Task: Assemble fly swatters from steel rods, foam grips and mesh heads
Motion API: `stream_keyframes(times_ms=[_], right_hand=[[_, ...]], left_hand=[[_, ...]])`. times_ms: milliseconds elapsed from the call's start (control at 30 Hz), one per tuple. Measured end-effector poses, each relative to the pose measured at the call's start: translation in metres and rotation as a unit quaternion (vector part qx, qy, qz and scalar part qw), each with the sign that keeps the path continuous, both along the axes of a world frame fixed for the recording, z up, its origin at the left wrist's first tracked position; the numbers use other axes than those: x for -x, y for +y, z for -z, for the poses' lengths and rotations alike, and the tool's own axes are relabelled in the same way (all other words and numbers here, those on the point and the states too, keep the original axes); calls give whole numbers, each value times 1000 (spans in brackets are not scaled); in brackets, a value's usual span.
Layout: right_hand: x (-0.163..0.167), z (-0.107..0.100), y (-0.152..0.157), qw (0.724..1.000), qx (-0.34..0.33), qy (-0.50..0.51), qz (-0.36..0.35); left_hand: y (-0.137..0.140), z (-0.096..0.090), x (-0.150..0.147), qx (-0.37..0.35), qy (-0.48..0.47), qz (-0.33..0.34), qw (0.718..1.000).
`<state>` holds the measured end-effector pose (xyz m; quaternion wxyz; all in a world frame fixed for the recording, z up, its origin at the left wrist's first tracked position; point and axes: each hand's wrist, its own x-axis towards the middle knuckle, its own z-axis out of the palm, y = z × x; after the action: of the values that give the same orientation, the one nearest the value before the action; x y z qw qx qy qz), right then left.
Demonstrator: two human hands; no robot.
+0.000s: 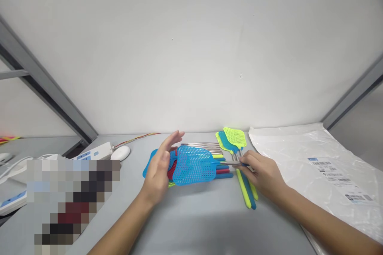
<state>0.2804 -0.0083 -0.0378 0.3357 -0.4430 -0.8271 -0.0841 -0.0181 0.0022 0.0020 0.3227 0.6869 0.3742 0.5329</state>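
A blue fly swatter (196, 166) with a perforated head is held level above the table. My right hand (259, 170) is closed around its handle end, near the metal rod. My left hand (160, 166) is raised at the left edge of the swatter head, fingers stretched out and pointing up; whether it touches the mesh I cannot tell. Beneath lies a row of fly swatters in blue, red and yellow-green, their handles (224, 175) pointing right and their heads partly hidden. Behind my right hand, a small stack of swatters has a yellow-green head (235, 137) on top, with handles (243, 193) toward me.
A clear plastic bag (284, 147) with printed labels covers the right side of the grey table (191, 223). To the left are a white power strip (95, 152), a round white device (120, 153) and cables. A pixelated patch hides part of the left. A white wall stands behind.
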Motion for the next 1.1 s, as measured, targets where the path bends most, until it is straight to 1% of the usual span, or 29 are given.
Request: stream_keyframes(times_ms=[133,233,433,600,800,933,1000,1100], right_hand=[[-1,0,0,999,-22,-35,-10],[-3,1,1,999,-26,-33,-8],[0,2,0,1000,1,-9,5],[3,0,-2,998,37,30,38],[0,-4,1,983,124,104,85],[-4,-10,5,973,156,136,108],[-6,-12,7,968,172,141,117],[-7,-15,9,966,181,132,130]], left_hand=[[-11,3,-7,-15,51,83,995],[-15,7,-12,-19,72,106,992],[-11,13,-15,13,14,94,995],[-9,13,-15,16,5,84,996],[-5,9,-9,-9,82,40,996],[0,12,-5,-30,105,11,994],[2,14,-5,-56,134,8,989],[2,16,-7,-94,173,22,980]])
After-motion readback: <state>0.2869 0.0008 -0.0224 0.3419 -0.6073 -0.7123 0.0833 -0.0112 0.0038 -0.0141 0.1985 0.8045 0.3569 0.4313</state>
